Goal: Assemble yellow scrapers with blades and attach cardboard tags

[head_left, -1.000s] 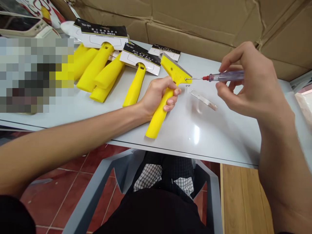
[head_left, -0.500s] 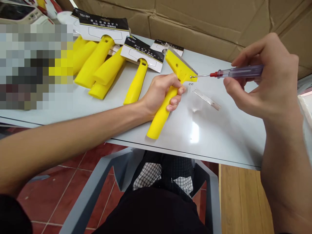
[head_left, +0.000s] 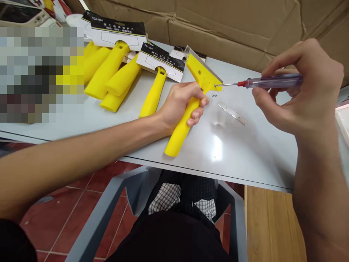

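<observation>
From the head view, the left hand (head_left: pixel 180 105) has its fingers clamped around a yellow scraper (head_left: pixel 203 74) on the white table (head_left: pixel 245 160). The right hand (head_left: pixel 297 91) pinches a small screwdriver (head_left: pixel 272 82), its tip at the scraper's head, just beside two tiny screws (head_left: pixel 214 95) and a loose blade (head_left: pixel 231 112).

A pixelated patch (head_left: pixel 40 74) hides whatever lies at the left end of the tabletop (head_left: pixel 231 153), with only yellow showing through. The two tiny metal bits (head_left: pixel 214 95) are too small to identify, and the fine print on the packaging card (head_left: pixel 117 36) can't be read. The left hand (head_left: pixel 181 103) covers part of the yellow scraper handle (head_left: pixel 178 136) — and the tip of the small screwdriver (head_left: pixel 272 82) is too fine to show what it touches.
</observation>
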`<state>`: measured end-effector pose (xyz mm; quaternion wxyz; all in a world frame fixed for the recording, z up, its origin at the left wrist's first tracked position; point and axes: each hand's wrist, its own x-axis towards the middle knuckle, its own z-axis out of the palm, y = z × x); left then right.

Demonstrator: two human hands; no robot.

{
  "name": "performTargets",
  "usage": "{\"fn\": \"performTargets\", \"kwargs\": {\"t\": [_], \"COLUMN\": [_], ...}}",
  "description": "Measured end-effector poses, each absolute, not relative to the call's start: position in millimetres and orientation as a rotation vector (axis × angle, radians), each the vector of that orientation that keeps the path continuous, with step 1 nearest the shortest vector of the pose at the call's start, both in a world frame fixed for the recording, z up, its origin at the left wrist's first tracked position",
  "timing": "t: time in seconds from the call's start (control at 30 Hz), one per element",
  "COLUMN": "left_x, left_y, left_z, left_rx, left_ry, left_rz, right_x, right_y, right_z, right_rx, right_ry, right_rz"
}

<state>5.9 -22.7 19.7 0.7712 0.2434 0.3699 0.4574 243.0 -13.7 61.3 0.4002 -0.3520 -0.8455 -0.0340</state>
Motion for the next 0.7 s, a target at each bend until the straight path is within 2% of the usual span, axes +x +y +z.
{"fn": "performTargets", "kwargs": {"t": [0.23,0.47,0.7], "left_x": [5.3,5.7,5.2], "left_y": [-22.0,-21.7,-20.2], "left_z": [18.9,19.6,20.4], "left_rx": [0.438,0.398,0.39], "left_ry": [0.781,0.771,0.792], "left_rz": [0.96,0.992,0.973], "right_x": [244.8,244.6,247.6], "right_y": [-10.8,-9.9,-7.4], "right_z": [57.5,56.6,55.7], "right_rx": [-1.0,-1.007,-1.066], "right_ry": [-2.073,-2.068,-2.067], "right_rz": [-0.247,-0.048,-0.245]}}
